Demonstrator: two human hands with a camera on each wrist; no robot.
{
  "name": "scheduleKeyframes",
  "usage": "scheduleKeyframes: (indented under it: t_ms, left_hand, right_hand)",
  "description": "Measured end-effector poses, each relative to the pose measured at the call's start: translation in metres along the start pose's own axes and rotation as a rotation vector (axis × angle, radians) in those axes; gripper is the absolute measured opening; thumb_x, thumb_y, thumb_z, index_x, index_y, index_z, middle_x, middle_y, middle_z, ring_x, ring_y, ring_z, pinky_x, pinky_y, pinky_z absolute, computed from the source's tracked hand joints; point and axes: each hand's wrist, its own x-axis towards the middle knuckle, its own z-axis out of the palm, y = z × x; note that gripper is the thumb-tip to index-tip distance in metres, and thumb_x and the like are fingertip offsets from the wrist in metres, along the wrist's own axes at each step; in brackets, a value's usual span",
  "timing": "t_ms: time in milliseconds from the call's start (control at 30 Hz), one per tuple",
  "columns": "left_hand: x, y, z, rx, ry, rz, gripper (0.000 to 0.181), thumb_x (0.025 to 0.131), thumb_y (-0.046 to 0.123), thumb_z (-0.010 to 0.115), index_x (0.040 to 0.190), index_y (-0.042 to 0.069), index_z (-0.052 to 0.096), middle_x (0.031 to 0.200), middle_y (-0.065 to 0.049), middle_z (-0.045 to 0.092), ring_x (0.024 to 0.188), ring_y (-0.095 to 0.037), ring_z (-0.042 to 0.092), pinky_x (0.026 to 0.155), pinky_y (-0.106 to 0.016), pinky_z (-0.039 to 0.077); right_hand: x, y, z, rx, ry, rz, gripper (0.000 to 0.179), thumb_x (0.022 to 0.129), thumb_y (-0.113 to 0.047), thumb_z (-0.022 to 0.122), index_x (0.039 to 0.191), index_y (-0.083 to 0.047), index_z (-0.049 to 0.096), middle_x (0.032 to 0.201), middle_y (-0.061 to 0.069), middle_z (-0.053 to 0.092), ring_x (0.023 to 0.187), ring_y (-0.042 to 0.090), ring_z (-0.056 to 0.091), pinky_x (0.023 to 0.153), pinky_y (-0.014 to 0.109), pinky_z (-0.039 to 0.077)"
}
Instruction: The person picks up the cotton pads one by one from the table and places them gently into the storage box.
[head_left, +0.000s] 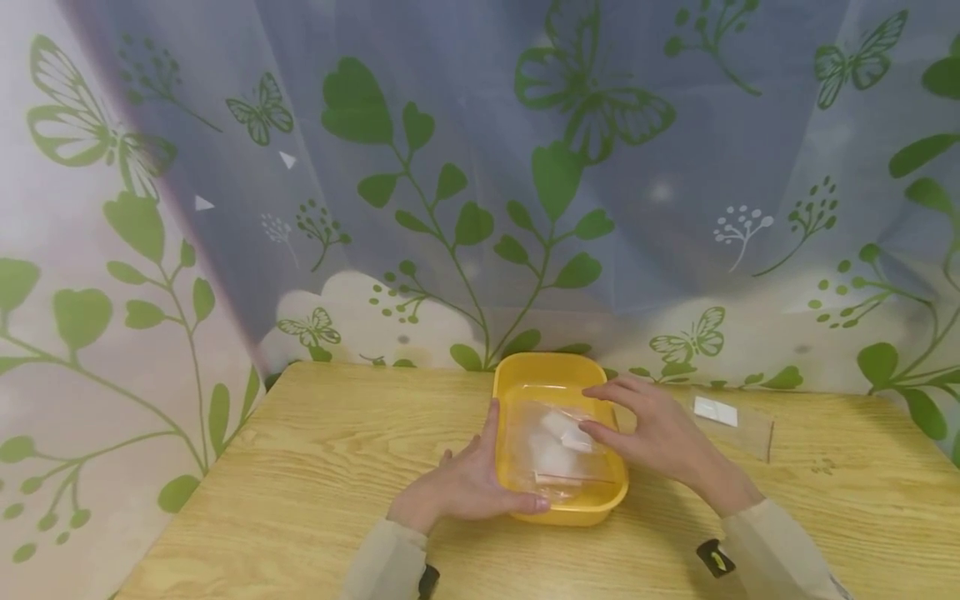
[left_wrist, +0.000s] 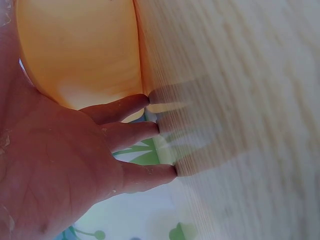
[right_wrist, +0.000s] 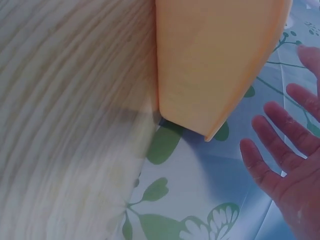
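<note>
A yellow plastic tray (head_left: 577, 517) stands on the wooden table, holding clear plastic bags (head_left: 555, 460) with white pieces (head_left: 567, 430) inside. How many bags lie there I cannot tell. My left hand (head_left: 472, 487) is at the tray's left side, its thumb at the near rim. In the left wrist view, the straight fingers (left_wrist: 142, 175) of that hand reach down to the tabletop beside the tray wall (left_wrist: 80, 50). My right hand (head_left: 663, 433) hovers over the tray's right rim, fingers spread and nothing held. Its thumb is close to the white pieces.
Right of the tray, another clear bag (head_left: 752, 433) with a white piece (head_left: 716, 411) lies on the table (head_left: 337, 467). A curtain (head_left: 465, 125) printed with leaves and butterflies hangs behind the table's back edge.
</note>
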Motion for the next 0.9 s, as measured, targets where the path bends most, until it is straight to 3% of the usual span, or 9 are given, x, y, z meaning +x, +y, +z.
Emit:
scheduleKeyframes:
  t_ms: [133,467,900]
  left_hand:
    - [-0.001,0.0,0.0,-0.008,-0.001,0.004,0.14,0.075,0.074,0.075,0.162,0.023,-0.022,0.165,-0.024,0.032,0.155,-0.041,0.028,0.123,-0.073,0.006]
    - [0.0,-0.001,0.001,-0.018,0.008,0.006,0.141,0.074,0.074,0.076,0.162,0.023,-0.022,0.164,-0.023,0.033,0.155,-0.04,0.027,0.124,-0.071,0.005]
    - [0.0,-0.002,0.002,0.002,0.016,0.007,0.141,0.073,0.077,0.074,0.162,0.026,-0.023,0.164,-0.024,0.033,0.155,-0.04,0.026,0.125,-0.07,0.005]
  right_hand:
    - [-0.005,0.003,-0.003,0.003,0.0,0.035,0.038,0.081,-0.024,0.087,0.117,-0.014,0.075,0.114,-0.001,0.07,0.105,0.02,0.068,0.087,0.045,0.06]
    - [-0.018,0.011,-0.011,-0.01,0.046,0.019,0.041,0.075,-0.018,0.09,0.113,-0.016,0.076,0.122,0.003,0.07,0.113,0.025,0.065,0.092,0.047,0.054]
    - [-0.039,0.024,-0.028,-0.081,0.059,0.069,0.043,0.073,-0.016,0.091,0.113,-0.016,0.076,0.123,0.003,0.068,0.113,0.028,0.064,0.088,0.05,0.052]
